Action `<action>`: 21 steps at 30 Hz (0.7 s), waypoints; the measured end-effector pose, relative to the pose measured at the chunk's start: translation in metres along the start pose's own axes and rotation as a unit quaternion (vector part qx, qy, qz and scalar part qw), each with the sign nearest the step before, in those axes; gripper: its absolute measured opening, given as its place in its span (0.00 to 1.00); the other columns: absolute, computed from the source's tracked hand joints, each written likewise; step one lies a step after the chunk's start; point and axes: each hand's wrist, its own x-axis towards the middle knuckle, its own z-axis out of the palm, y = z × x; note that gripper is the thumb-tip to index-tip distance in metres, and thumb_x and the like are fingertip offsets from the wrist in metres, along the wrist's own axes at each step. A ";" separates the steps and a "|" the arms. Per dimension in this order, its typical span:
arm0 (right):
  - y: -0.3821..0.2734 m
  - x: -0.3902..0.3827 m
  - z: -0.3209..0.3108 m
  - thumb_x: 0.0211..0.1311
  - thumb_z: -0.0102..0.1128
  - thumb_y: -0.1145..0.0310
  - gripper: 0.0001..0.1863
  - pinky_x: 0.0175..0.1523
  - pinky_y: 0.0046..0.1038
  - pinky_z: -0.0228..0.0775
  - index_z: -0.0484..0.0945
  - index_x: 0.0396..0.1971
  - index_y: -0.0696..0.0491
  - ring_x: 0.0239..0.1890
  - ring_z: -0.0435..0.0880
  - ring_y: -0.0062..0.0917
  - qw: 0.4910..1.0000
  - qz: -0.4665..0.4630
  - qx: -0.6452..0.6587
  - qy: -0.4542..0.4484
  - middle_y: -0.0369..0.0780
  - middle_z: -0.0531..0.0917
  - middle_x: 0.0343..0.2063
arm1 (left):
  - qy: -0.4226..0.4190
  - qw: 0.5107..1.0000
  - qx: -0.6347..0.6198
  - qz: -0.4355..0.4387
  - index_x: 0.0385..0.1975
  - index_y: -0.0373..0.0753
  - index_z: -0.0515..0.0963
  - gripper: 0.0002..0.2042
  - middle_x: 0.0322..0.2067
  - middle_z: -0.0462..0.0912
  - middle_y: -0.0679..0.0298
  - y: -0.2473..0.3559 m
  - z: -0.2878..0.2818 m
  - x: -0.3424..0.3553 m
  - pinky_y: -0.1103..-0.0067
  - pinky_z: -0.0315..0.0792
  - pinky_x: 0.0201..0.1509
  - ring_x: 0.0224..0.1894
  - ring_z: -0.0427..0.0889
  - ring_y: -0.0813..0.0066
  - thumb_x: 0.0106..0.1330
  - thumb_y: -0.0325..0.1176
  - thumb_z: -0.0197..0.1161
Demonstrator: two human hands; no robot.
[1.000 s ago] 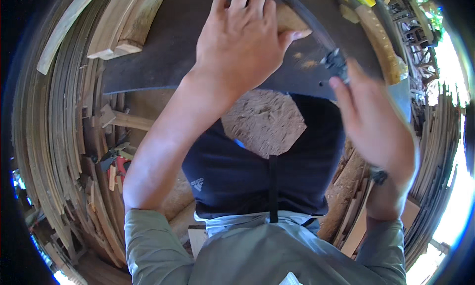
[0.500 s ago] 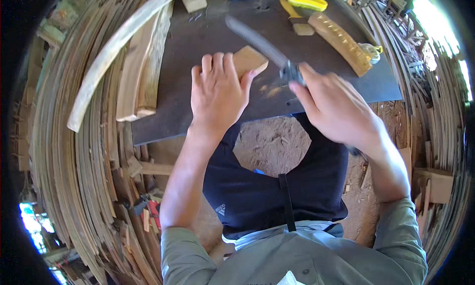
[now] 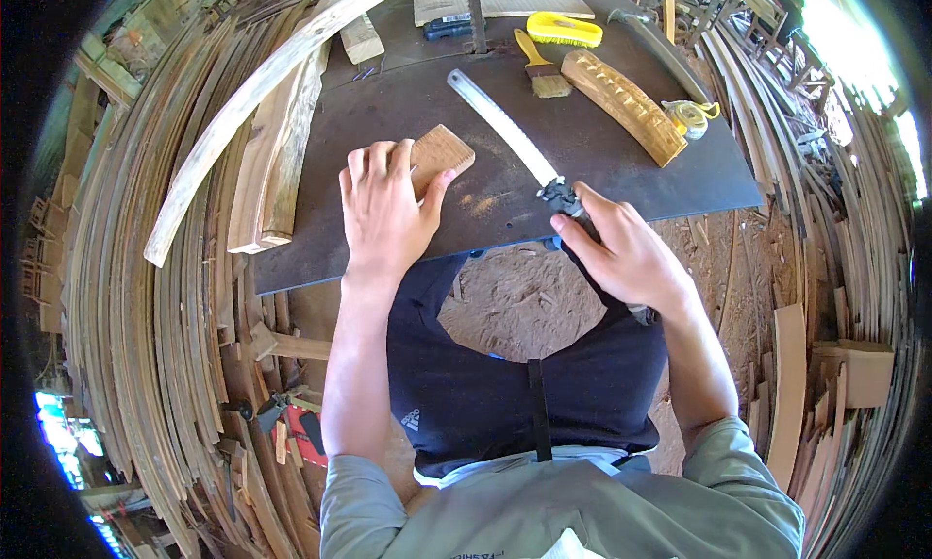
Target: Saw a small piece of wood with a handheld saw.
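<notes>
My left hand [image 3: 383, 205] is closed over a short block of wood [image 3: 445, 157] on the dark tabletop, with the thumb along its near edge. The block's right part sticks out past the fingers. In my right hand [image 3: 629, 253] is the dark handle of a hand saw [image 3: 510, 132]. Its slim, slightly curved blade points up and to the left over the table, apart from the block. A little sawdust [image 3: 478, 206] lies on the table between the block and the saw.
On the table [image 3: 408, 88], a paintbrush [image 3: 544, 69], a yellow scrub brush [image 3: 564, 29], a notched wood piece [image 3: 626, 103] and a tape measure [image 3: 691, 118] lie at the right. A hammer [image 3: 660, 49] is behind them. Long timbers [image 3: 282, 151] lie at the left; an upright blade [image 3: 476, 16] rises at the back.
The saw has come down and away from the block, to the right and nearer me. My left hand still grips the block, and the view has shifted slightly.
</notes>
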 end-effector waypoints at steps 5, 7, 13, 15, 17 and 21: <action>-0.006 -0.010 0.014 0.81 0.57 0.60 0.15 0.31 0.55 0.75 0.71 0.46 0.58 0.25 0.84 0.57 0.999 0.007 -0.005 -0.051 0.55 0.80 0.17 | 0.068 0.997 -0.035 0.014 0.59 0.42 0.81 0.29 0.54 0.81 0.60 0.024 -0.010 -0.013 0.60 0.73 0.66 0.60 0.78 0.55 0.58 0.43 0.82; -0.011 -0.012 0.025 0.81 0.61 0.61 0.16 0.30 0.51 0.70 0.73 0.48 0.61 0.22 0.83 0.53 0.997 0.026 -0.051 -0.047 0.52 0.77 0.15 | 0.058 0.998 -0.032 0.019 0.60 0.42 0.81 0.29 0.55 0.82 0.60 0.025 -0.010 -0.013 0.61 0.73 0.66 0.60 0.79 0.56 0.59 0.43 0.81; -0.015 -0.008 0.047 0.81 0.58 0.61 0.14 0.26 0.47 0.73 0.71 0.43 0.58 0.20 0.84 0.48 0.995 0.012 -0.097 -0.025 0.48 0.79 0.14 | 0.056 0.997 -0.026 0.036 0.63 0.42 0.79 0.30 0.56 0.87 0.61 0.020 -0.008 -0.014 0.62 0.73 0.64 0.59 0.84 0.60 0.63 0.46 0.80; -0.016 -0.006 0.050 0.82 0.56 0.61 0.14 0.24 0.46 0.75 0.71 0.42 0.57 0.18 0.85 0.46 0.993 -0.001 -0.118 -0.016 0.45 0.80 0.14 | 0.056 0.998 -0.020 0.037 0.63 0.42 0.80 0.30 0.56 0.88 0.61 0.019 -0.007 -0.014 0.63 0.74 0.63 0.59 0.85 0.61 0.64 0.48 0.79; -0.017 -0.006 0.052 0.81 0.56 0.61 0.13 0.24 0.44 0.75 0.71 0.42 0.57 0.17 0.84 0.44 0.990 -0.008 -0.137 -0.018 0.44 0.80 0.14 | 0.061 0.997 -0.025 0.036 0.63 0.41 0.80 0.30 0.56 0.88 0.61 0.018 -0.006 -0.013 0.63 0.73 0.63 0.59 0.85 0.61 0.65 0.48 0.78; -0.020 -0.005 0.057 0.81 0.56 0.61 0.13 0.23 0.43 0.75 0.71 0.41 0.57 0.16 0.84 0.43 0.987 0.014 -0.156 -0.019 0.43 0.80 0.13 | 0.069 0.996 -0.017 0.047 0.64 0.42 0.78 0.30 0.55 0.86 0.63 0.016 -0.003 -0.013 0.64 0.72 0.62 0.58 0.83 0.63 0.65 0.48 0.77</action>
